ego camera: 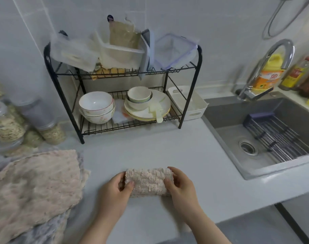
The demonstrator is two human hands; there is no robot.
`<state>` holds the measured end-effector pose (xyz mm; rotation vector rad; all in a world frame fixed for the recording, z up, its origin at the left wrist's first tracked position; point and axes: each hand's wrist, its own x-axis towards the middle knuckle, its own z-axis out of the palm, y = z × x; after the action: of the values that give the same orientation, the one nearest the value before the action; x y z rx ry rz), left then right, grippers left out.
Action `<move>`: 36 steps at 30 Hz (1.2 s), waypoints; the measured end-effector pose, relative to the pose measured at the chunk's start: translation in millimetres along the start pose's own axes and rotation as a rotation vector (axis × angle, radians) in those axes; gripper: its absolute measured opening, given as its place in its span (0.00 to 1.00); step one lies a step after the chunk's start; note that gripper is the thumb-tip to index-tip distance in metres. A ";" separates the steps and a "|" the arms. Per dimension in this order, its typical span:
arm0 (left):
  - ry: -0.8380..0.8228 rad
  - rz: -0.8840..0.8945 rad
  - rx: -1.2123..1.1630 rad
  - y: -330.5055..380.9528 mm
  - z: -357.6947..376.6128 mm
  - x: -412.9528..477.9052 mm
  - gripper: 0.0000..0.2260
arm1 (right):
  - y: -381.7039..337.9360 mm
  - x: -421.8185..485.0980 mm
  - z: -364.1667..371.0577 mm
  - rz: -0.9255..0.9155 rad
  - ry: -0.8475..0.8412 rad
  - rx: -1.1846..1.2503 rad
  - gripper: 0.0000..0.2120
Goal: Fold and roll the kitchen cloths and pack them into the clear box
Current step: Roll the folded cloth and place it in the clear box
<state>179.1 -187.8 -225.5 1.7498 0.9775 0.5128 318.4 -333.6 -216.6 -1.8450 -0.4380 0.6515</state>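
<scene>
Your left grip (pixel 115 187) holds the left end of the rolled cloth (pixel 147 182): the thumb lies on the top face and the other fingers curl around the end. Your right grip (pixel 181 185) holds the right end in the same way, with the thumb on top and the fingers wrapped behind. The roll lies across the counter (pixel 150 152) near its front edge, between both hands. A pile of flat cloths (pixel 35 187) lies on the counter well to the left, apart from the roll.

Dish rack (pixel 64 103), bowls (pixel 96 104), sink (pixel 238 131), faucet (pixel 273 55)
</scene>
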 end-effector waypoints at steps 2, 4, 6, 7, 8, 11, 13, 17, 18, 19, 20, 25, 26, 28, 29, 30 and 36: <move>-0.040 -0.091 -0.028 13.2 -4.0 2.1 0.07 | -10.8 -0.2 -2.2 0.117 -0.033 0.055 0.16; -0.082 -0.213 -0.114 30.6 -8.9 3.8 0.07 | -28.4 -3.5 -9.6 0.212 -0.039 0.133 0.16; -0.117 -0.255 -0.217 57.7 -15.5 3.7 0.09 | -52.3 -10.1 -22.1 0.213 -0.010 0.223 0.13; -0.138 -0.248 -0.250 75.4 -18.2 4.4 0.09 | -65.2 -14.1 -31.4 0.199 0.007 0.277 0.12; -0.159 -0.239 -0.285 94.4 -20.2 5.2 0.09 | -77.8 -19.4 -42.4 0.181 0.024 0.322 0.12; -0.244 -0.165 -0.375 149.1 -15.6 8.5 0.11 | -108.0 -34.9 -80.1 0.131 0.115 0.394 0.15; -0.311 -0.123 -0.419 184.8 -1.4 12.7 0.12 | -126.0 -42.3 -110.2 0.081 0.194 0.416 0.14; -0.473 -0.031 -0.473 253.2 53.5 10.4 0.14 | -153.1 -60.5 -183.6 -0.020 0.353 0.440 0.13; -0.519 -0.011 -0.487 269.3 71.2 6.7 0.14 | -155.2 -66.6 -204.2 -0.037 0.396 0.447 0.14; -0.563 0.011 -0.497 284.8 89.6 2.3 0.13 | -156.3 -73.2 -224.5 -0.048 0.436 0.463 0.14; -0.608 0.033 -0.499 300.5 108.7 -3.9 0.13 | -155.2 -81.1 -245.3 -0.056 0.479 0.485 0.14; -0.827 0.117 -0.460 362.9 214.8 -48.8 0.14 | -129.4 -129.9 -344.4 -0.081 0.717 0.562 0.12; -0.867 0.128 -0.455 373.4 236.9 -60.3 0.13 | -121.8 -140.7 -362.7 -0.080 0.766 0.574 0.12; -0.956 0.156 -0.448 393.5 280.1 -85.4 0.15 | -109.9 -163.6 -398.2 -0.080 0.870 0.568 0.14; -1.000 0.164 -0.449 403.4 300.5 -98.5 0.18 | -104.6 -176.3 -416.1 -0.082 0.921 0.554 0.16; -1.045 0.168 -0.456 413.2 319.2 -112.2 0.20 | -100.2 -189.2 -434.1 -0.086 0.965 0.537 0.18; -1.298 0.191 -0.471 459.7 409.0 -194.6 0.23 | -86.3 -265.8 -520.2 -0.102 1.174 0.451 0.12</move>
<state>534.2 -646.1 57.8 1.3204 -0.2260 -0.2988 435.2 -839.2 65.3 -1.4504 0.3711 -0.4239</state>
